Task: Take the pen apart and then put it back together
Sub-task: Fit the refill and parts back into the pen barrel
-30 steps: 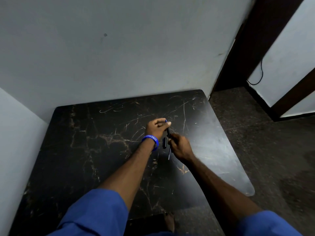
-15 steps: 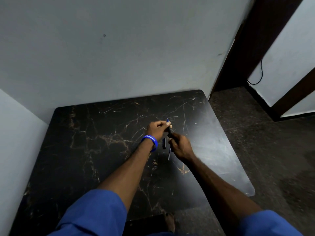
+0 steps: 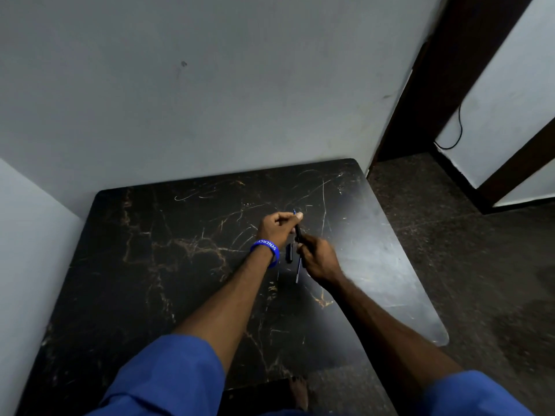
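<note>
Because the pen [image 3: 298, 232] is a thin, stiff, light plastic tube — smooth and likely slippery — it wants a pinch at each end. The left hand [image 3: 277, 228] pinches its upper end, the right hand [image 3: 318, 259] its lower, above the middle of the scratched, dark marbled surface [image 3: 180, 265]. A cap [image 3: 289, 253] and a thin refill [image 3: 298, 270] lie beneath.

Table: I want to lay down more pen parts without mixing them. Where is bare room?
The table is bare left of the left hand up to the walls, and right of the right hand to the edge. Between the wrists it's crowded: pen cap, refill.
</note>
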